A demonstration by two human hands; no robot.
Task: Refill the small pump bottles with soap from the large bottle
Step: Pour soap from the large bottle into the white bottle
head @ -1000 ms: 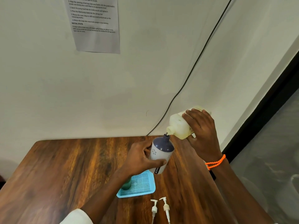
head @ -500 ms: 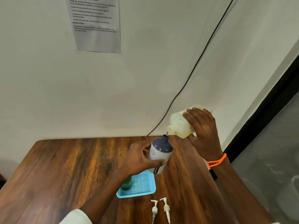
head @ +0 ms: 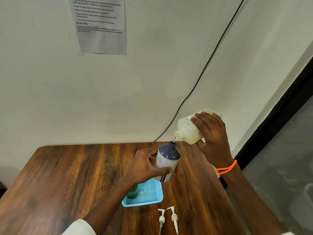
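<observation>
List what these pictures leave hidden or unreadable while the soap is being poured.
Head view only:
- Fill level of the small bottle: its walls are opaque.
- Green bottle on the blue tray: mostly behind the left hand and forearm.
- Large bottle: label and rear half covered by the right hand.
- Two pump heads: tubes cut off by the bottom edge.
- Wall sheet: print too small, top cropped.

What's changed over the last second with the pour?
The large bottle lifted slightly: its spout, earlier touching the small bottle, now hangs just above its mouth. Right hand and left hand keep their grips; tray and pump heads unmoved.
</observation>
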